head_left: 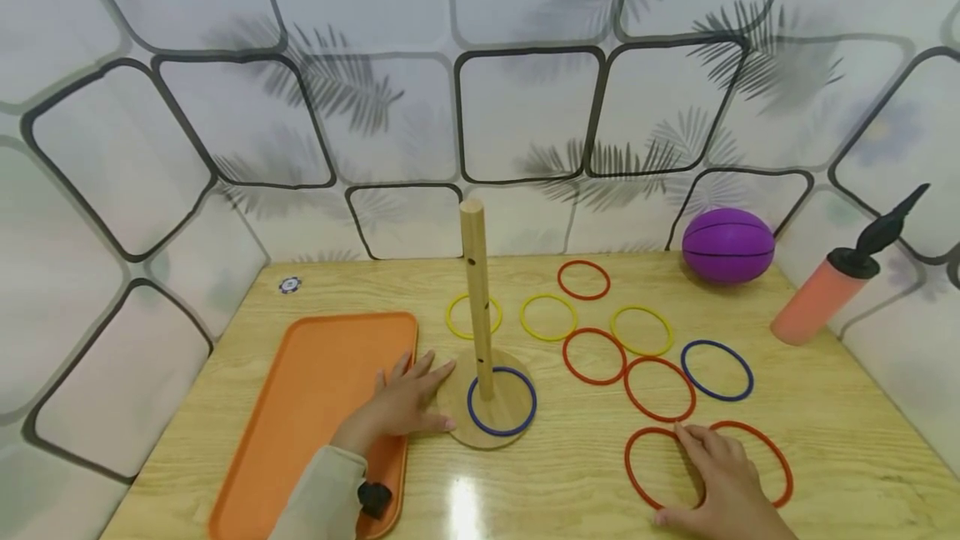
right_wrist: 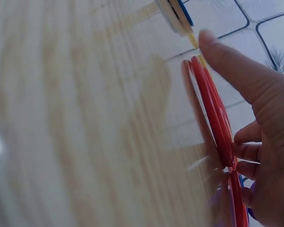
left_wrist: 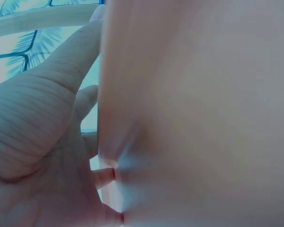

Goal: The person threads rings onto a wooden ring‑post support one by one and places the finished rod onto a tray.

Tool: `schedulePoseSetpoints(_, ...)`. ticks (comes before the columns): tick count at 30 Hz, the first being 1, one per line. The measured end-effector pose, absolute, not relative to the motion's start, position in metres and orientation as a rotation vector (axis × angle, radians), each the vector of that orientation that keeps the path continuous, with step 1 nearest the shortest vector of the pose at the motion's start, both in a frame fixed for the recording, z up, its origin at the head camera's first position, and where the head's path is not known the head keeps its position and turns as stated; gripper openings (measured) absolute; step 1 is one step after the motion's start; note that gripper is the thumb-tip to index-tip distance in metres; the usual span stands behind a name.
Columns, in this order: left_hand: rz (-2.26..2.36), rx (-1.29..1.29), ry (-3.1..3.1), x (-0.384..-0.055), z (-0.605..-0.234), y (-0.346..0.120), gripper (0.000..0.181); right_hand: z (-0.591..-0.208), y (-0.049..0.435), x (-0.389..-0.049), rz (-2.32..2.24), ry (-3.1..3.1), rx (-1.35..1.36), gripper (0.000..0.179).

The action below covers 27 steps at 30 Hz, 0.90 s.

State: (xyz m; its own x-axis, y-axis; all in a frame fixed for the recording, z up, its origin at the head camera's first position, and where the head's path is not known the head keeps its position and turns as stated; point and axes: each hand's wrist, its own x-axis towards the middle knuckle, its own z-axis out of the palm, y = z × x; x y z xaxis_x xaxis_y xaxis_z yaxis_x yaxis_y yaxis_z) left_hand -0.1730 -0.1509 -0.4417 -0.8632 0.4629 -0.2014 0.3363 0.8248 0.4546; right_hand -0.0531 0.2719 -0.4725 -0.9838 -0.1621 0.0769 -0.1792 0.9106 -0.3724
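My left hand (head_left: 397, 402) rests with fingers spread at the left edge of a round wooden base (head_left: 457, 394). An upright wooden post (head_left: 478, 298) rises from this base. Around the post's foot lies a blue ring (head_left: 536, 403). On the right, my right hand (head_left: 723, 482) reaches down over two red rings, a left one (head_left: 627, 465) and a right one (head_left: 789, 473). Seen from the right wrist, the thumb stands apart from the red ring (right_wrist: 215, 113), while the other fingertips are right at its far side.
An orange tray (head_left: 322, 390) lies under the left forearm. Behind the right hand are several red, yellow and blue rings, including a blue ring (head_left: 716, 397) at the right. A purple ball (head_left: 727, 244), a pink hand pump (head_left: 821, 298) and a small chip (head_left: 289, 284) are farther back.
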Motion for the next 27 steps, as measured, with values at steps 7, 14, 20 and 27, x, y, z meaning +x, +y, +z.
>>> schedulePoseSetpoints(7,0.588,0.603,2.704,-0.1731,-0.4426,-0.1513,0.085,-0.4757,0.2735,-0.0534,0.551,-3.029,0.296,0.106)
schedulePoseSetpoints(14,0.619,0.6,2.7,-0.1728,-0.4425,-0.1517,0.085,-0.476,0.2722,-0.053,0.546,-3.051,0.308,0.103)
schedulePoseSetpoints(20,0.619,0.604,2.699,-0.1721,-0.4422,-0.1515,0.085,-0.4789,0.2711,-0.0529,0.586,-2.96,0.381,0.101)
schedulePoseSetpoints(27,0.631,0.605,2.701,-0.1716,-0.4415,-0.1514,0.084,-0.4817,0.27,-0.0528,0.621,-2.858,0.462,0.099)
